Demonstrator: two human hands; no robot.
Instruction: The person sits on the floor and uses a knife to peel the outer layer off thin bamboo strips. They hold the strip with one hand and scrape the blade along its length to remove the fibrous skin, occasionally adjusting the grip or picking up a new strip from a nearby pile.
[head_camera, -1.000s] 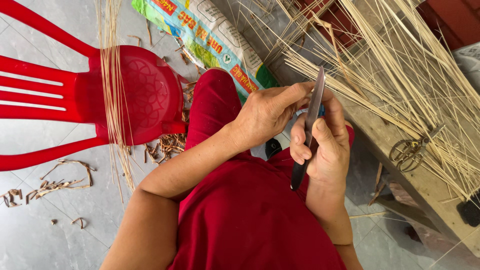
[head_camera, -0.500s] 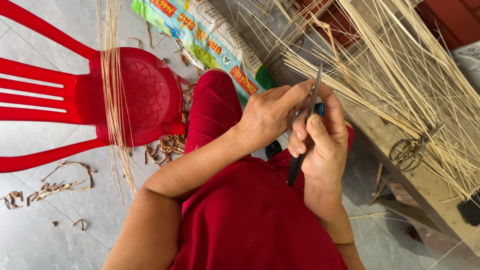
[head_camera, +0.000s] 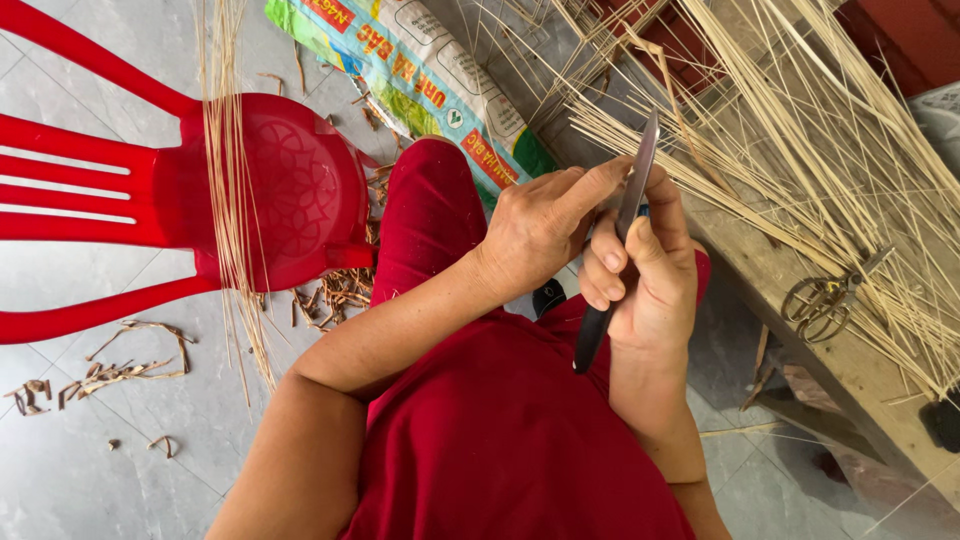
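Observation:
My right hand (head_camera: 655, 285) grips the dark handle of a long knife (head_camera: 592, 335), whose grey blade (head_camera: 640, 175) points up and away from me. My left hand (head_camera: 540, 230) reaches across from the left. Its forefinger and thumb pinch against the blade near its middle. Whether a thin strip lies under those fingers is hidden. Both hands hover over my lap, above my red-clothed knee (head_camera: 430, 205). Just beyond the blade tip, a loose spread of pale thin strips (head_camera: 800, 150) fans out.
A wooden bench (head_camera: 850, 370) on the right carries the strips and a pair of metal scissors (head_camera: 825, 295). A red plastic chair (head_camera: 290, 190) on the left has a bundle of strips (head_camera: 230, 180) draped over its seat. A printed sack (head_camera: 420, 85) and brown shavings (head_camera: 340, 290) lie on the tiled floor.
The knife has tilted slightly and more of its blade shows. My left forefinger has stretched out along the blade. Both hands stay in the same place.

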